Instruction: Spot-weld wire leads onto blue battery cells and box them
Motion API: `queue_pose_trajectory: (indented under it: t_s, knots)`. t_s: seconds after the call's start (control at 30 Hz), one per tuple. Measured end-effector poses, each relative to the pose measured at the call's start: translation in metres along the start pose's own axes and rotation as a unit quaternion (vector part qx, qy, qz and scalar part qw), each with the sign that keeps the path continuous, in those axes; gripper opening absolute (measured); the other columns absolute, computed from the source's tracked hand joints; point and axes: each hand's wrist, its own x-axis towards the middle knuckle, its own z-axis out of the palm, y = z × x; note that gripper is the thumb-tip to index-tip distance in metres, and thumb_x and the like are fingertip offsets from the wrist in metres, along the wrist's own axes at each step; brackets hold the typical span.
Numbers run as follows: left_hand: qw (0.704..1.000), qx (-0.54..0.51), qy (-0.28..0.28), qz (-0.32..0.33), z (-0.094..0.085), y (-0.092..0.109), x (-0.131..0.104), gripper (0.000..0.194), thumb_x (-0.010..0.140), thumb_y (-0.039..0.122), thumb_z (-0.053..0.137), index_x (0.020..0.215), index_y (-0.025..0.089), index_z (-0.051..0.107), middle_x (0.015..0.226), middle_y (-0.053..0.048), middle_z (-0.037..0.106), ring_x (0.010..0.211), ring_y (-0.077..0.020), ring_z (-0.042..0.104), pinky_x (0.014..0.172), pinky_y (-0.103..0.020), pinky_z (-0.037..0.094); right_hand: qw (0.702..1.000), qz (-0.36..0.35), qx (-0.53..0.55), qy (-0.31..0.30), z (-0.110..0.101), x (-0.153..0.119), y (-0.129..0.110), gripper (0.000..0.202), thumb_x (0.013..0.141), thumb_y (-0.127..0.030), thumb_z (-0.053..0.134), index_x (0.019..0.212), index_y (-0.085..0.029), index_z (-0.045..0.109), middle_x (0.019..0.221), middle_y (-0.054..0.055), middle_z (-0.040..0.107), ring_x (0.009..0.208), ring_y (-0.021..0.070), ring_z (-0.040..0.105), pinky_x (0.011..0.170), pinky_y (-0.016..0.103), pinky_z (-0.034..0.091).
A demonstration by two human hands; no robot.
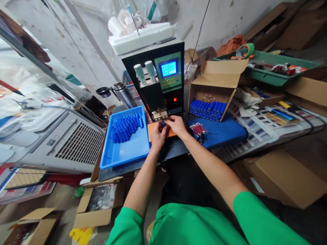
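The left hand (157,136) pinches one blue piece (164,125); for the right hand (176,126), I cannot tell its grip. One machine (166,93) and one blue tray (124,154) stand near.

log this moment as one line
left hand: holding blue piece | right hand: near machine, grip unclear | screen: lit | blue tray: cylinders inside

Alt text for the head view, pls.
A person's left hand holds a small dark-blue piece, right hand close by, at the foot of a black machine with a lit screen. Blue cylinders fill part of a blue tray at left; more sit in a cardboard box at right.
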Motion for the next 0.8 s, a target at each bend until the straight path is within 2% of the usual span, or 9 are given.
queue_pose_trajectory:
  t_s: [0.23, 0.47, 0.8]
  knots:
    - [1.000, -0.003, 0.001, 0.004, 0.0013, -0.0034, 0.0005, 0.029, 0.089, 0.032, 0.062, 0.115, 0.021, 0.064, 0.092, -0.003, 0.072, 0.073, -0.0148, 0.063, 0.072, -0.027, 0.051, 1.000, -0.019, -0.008, 0.008, -0.0023, -0.0038, -0.0046, 0.018, 0.072, -0.034, 0.066, 0.067, -0.017, 0.068, 0.069, 0.003, 0.070, 0.068, 0.0181, 0.060, 0.063, 0.028, 0.042]
    - [1.000, 0.009, 0.010, 0.005, 0.0024, -0.0050, 0.0014, 0.029, 0.089, 0.031, 0.062, 0.117, 0.022, 0.064, 0.090, -0.003, 0.072, 0.076, -0.0163, 0.066, 0.076, -0.029, 0.052, 1.000, -0.008, -0.015, 0.002, -0.0026, -0.0008, -0.0062, 0.013, 0.074, -0.027, 0.067, 0.070, -0.016, 0.072, 0.074, 0.005, 0.074, 0.073, 0.0196, 0.065, 0.067, 0.028, 0.046]
    - [1.000, 0.004, 0.016, 0.003, 0.0034, -0.0053, 0.0013, 0.031, 0.089, 0.032, 0.063, 0.118, 0.023, 0.064, 0.087, -0.002, 0.070, 0.073, -0.0155, 0.064, 0.074, -0.028, 0.052, 0.998, -0.023, -0.052, -0.020, -0.0062, 0.0050, -0.0057, 0.011, 0.074, -0.027, 0.070, 0.071, -0.016, 0.074, 0.075, 0.005, 0.075, 0.076, 0.0210, 0.066, 0.067, 0.028, 0.046]
